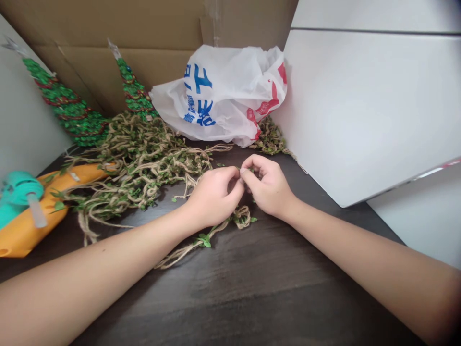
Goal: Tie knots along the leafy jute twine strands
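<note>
Near the middle of the dark tabletop (230, 288), my left hand (216, 194) and my right hand (268, 187) meet fingertip to fingertip. Both are closed in a pinch on a leafy twine garland (243, 220); the pinched bit itself is almost wholly hidden by my fingers. Below the hands the garland shows a loop and small green leaves, and its loose twine ends trail toward the lower left. Just left of and behind my left hand lies a tangled pile of the same leafy twine (144, 158).
A white plastic bag (234, 91) sits behind my hands, with more leafy twine (272, 137) beside it. Two green tinsel trees (72, 108) stand back left. A teal object (23, 190) with a translucent tube rests by an orange piece (50, 218). Cardboard (126, 24) and a white panel (360, 110) border the table.
</note>
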### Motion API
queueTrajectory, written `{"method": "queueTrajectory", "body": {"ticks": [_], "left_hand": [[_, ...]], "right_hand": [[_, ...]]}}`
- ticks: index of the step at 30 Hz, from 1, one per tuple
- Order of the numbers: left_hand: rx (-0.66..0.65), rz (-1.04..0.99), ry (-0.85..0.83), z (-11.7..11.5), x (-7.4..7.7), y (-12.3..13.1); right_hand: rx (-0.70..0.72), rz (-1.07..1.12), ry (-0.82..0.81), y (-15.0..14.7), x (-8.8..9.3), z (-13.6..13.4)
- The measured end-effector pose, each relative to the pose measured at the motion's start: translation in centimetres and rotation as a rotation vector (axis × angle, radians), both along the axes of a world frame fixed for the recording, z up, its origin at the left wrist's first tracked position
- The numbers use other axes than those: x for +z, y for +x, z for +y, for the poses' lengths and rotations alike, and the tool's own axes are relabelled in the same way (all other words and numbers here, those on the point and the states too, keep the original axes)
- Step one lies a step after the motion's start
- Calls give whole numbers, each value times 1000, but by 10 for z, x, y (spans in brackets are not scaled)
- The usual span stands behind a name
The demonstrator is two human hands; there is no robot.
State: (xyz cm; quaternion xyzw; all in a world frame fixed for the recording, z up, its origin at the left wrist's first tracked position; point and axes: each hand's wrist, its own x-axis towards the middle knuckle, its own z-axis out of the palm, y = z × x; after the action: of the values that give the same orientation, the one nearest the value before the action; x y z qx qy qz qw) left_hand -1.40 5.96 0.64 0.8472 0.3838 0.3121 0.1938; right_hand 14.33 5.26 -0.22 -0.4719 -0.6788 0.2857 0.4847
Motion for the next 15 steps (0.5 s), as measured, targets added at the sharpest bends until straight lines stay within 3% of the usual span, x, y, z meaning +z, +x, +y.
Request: {"method": "queueTrajectory", "body": {"ticks": [15], "left_hand": [[-7,0,3,0,-1,0]], "right_hand": [[-1,-2,0,0,0,1]]}}
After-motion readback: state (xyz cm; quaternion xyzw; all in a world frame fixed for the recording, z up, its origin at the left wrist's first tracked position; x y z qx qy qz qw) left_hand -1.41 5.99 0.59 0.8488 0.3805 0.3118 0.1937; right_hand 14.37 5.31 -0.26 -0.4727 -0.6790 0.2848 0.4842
